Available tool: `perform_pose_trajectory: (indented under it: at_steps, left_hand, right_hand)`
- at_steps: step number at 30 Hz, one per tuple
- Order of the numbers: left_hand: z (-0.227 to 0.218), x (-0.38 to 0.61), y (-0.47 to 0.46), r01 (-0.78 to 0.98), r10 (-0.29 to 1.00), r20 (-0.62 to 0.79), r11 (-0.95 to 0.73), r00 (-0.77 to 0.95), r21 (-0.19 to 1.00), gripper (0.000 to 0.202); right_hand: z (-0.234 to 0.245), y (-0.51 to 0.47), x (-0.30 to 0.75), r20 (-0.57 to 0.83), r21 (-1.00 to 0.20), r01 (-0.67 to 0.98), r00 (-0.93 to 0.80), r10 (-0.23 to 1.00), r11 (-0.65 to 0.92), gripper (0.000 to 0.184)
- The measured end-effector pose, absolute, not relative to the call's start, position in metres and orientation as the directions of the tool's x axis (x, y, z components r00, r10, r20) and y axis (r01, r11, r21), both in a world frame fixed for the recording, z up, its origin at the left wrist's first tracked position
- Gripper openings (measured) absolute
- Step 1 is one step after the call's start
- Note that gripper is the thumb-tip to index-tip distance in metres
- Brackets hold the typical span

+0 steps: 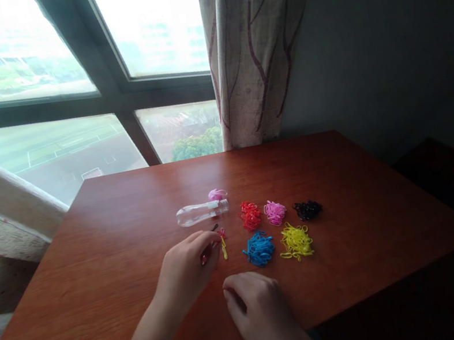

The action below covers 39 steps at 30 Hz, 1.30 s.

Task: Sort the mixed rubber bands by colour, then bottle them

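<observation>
My left hand (191, 263) is closed in a pinch over the table, left of the sorted piles. From its fingertips hang several small rubber bands: a yellow rubber band (224, 249), a pinkish-red one beside it and a black one sticking up. My right hand (255, 300) is curled with thumb and forefinger together, nearer the front edge; anything between them cannot be made out. Ahead lie heaps of rubber bands: red (251, 216), pink (275, 212), black (308, 210), blue (259, 248) and yellow (296, 241). The blue heap is closest to my right hand.
A clear plastic bottle (195, 215) lies on its side beyond my left hand, its neck pointing right. Just behind it is a pink cap with a loop (216, 194). The brown wooden table (106, 261) reaches to a window, with a curtain (261, 41) beside it.
</observation>
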<state>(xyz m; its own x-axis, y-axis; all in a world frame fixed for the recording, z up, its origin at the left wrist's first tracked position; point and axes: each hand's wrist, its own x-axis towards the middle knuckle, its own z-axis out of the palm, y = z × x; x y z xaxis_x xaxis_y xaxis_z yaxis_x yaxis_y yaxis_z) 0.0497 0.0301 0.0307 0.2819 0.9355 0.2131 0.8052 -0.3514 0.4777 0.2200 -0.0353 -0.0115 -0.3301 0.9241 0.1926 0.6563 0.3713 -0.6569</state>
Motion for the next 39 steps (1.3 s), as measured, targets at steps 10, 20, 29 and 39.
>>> perform_pose_trajectory:
  at_steps: [10,20,29,39]
  left_hand:
    - [0.002,0.023,-0.013,0.75,0.963,0.233,-0.254,0.137,0.611,0.016]
    - [-0.003,0.025,-0.016,0.805,0.966,0.212,-0.242,0.148,0.542,0.015]
    - [-0.002,0.025,-0.017,0.812,0.97,0.195,-0.227,0.142,0.537,0.014]
    - [0.001,0.026,-0.016,0.807,0.968,0.207,-0.234,0.142,0.542,0.016]
  right_hand:
    - [-0.005,-0.033,0.215,0.155,-0.597,0.732,-0.296,0.942,0.328,0.016]
    - [-0.003,-0.02,0.198,0.123,-0.555,0.786,-0.244,0.962,0.271,0.014]
    - [-0.002,-0.011,0.187,0.128,-0.501,0.829,-0.214,0.969,0.249,0.009]
    - [-0.003,-0.008,0.185,0.114,-0.53,0.816,-0.201,0.973,0.231,0.01]
